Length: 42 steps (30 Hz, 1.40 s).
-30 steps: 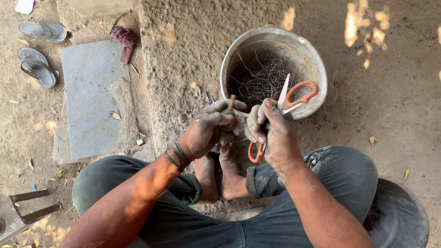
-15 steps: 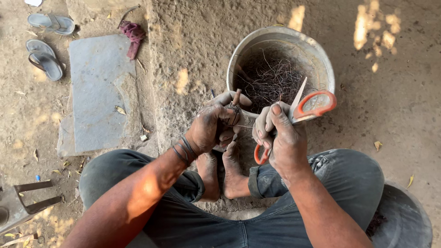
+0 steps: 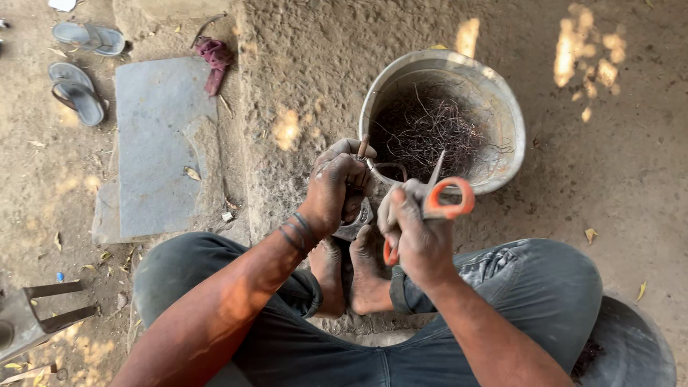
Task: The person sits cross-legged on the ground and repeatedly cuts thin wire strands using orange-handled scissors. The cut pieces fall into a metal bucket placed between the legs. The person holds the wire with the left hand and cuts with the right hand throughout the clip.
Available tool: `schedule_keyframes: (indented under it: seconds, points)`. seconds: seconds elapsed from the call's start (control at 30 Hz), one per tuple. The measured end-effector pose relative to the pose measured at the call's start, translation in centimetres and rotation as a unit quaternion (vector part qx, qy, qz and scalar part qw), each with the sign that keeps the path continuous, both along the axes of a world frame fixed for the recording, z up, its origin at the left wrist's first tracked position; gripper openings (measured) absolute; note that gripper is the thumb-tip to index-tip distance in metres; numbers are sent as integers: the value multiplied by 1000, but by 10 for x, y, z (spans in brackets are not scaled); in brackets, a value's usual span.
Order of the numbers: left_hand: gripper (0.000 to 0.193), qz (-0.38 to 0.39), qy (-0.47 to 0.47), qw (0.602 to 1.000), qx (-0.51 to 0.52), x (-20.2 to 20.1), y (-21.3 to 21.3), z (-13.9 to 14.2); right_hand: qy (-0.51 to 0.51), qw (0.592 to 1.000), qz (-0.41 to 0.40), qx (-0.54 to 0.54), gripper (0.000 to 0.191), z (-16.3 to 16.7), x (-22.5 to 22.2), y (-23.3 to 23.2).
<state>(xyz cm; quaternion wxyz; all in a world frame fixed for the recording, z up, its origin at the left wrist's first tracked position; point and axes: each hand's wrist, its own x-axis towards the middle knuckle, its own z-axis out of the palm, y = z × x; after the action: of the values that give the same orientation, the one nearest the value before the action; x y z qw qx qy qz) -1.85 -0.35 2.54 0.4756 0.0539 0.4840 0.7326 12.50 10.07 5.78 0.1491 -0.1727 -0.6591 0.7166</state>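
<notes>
the left hand (image 3: 337, 188) wraps its fingers tight around a small grey metal piece (image 3: 356, 218) with a thin wire loop (image 3: 387, 172) rising from it, braced just above the bare feet (image 3: 351, 272), probably so the piece stays steady close to the body. the right hand (image 3: 419, 236) grips orange-handled scissors (image 3: 437, 204), fingers closed through and around the handles, blades pointing toward twelve o'clock at the wire. at one o'clock from the hands stands a dented metal bucket (image 3: 510, 122) holding a tangle of dark wire, within easy reach. the person sits cross-legged on bare dusty ground (image 3: 301, 64) dappled with sunlight. at ten o'clock lie a flat grey stone slab (image 3: 154, 136), a red rag (image 3: 213, 56) and grey sandals (image 3: 79, 93); a dark pan (image 3: 634, 344) sits at four o'clock.
</notes>
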Motion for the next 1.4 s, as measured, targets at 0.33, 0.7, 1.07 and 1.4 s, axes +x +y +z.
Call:
schedule_keyframes:
  seconds: [0.33,0.7,1.07,1.4]
  points:
    - [39,-102,-171,963,178,3,-18,-11,122,978,29,-165,39,1,5,21]
    - [33,-191,321,917,142,2,-13,-19,155,967,-43,-197,42,15,13,52]
    - [68,-90,500,848,-148,-4,-3,-13,174,954,-68,-235,37,18,14,63]
    - [53,-46,295,950,-93,-11,-6,-7,142,957,-61,-246,39,31,19,51]
